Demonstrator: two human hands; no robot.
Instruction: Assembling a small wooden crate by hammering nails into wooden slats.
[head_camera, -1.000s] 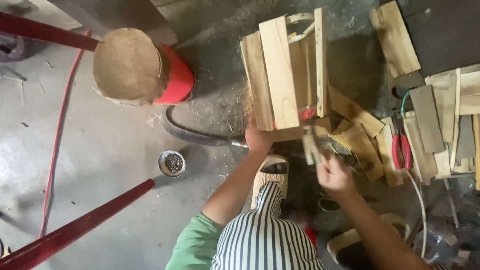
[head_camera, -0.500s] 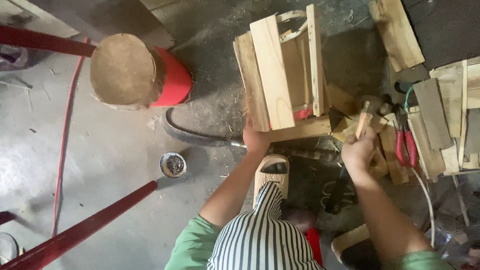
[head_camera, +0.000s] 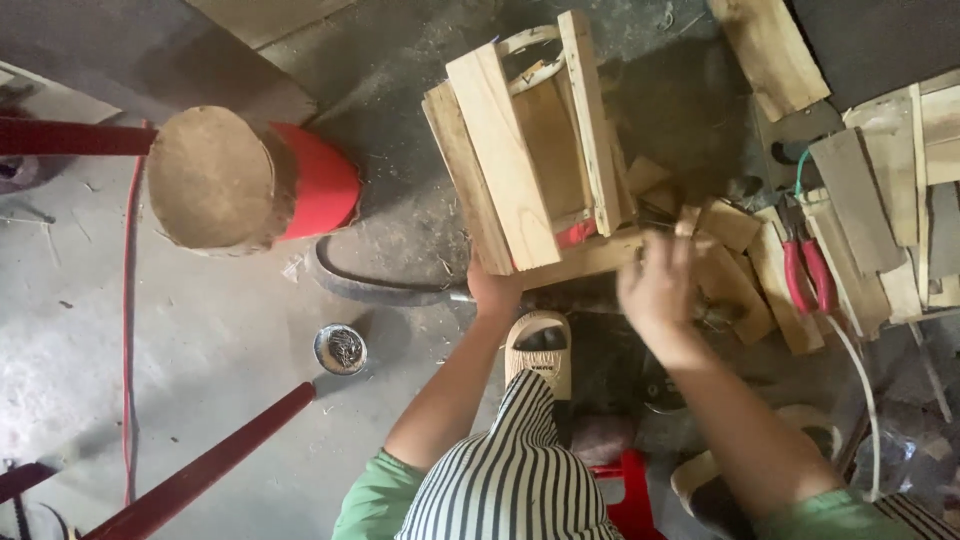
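The crate (head_camera: 530, 160), a small frame of pale nailed slats with a red patch at its lower edge, stands on the floor (head_camera: 200, 350) at twelve o'clock. The left hand (head_camera: 492, 293) clamps its fingers on the crate's bottom corner. The right hand (head_camera: 660, 285), at three o'clock of that, is blurred; I cannot tell its fingers' state. Red pliers (head_camera: 810, 275) lie among scraps (head_camera: 735, 225) farther right. A red stool (head_camera: 250, 180) stands at nine o'clock, with a round tin (head_camera: 340, 348) below.

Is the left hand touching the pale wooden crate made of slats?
Touching. The head view shows the left hand pressed against the lower edge of the pale wooden crate, with no gap between them.
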